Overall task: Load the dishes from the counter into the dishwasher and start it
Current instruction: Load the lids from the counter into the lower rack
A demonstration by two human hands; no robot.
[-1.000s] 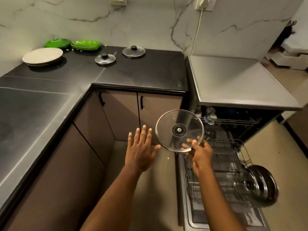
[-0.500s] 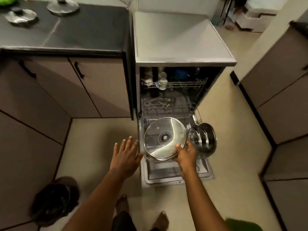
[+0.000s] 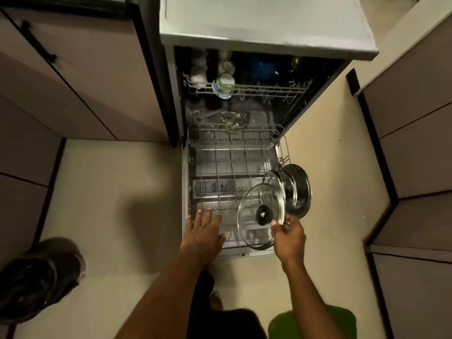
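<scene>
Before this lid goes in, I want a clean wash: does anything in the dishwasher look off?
Yes. Food scraps litter the tub floor around the filter, behind the lower rack. Otherwise, the right hand holds the glass lid beside lids already racked.

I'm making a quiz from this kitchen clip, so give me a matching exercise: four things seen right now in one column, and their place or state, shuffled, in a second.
Things:
1. glass lid
2. left hand
3. cups
4. steel lids

Place or state:
A. standing on edge at the lower rack's right side
B. held by the right hand over the lower rack
C. open, holding nothing
D. in the upper rack

Pairs: 1-B, 2-C, 3-D, 4-A
</scene>
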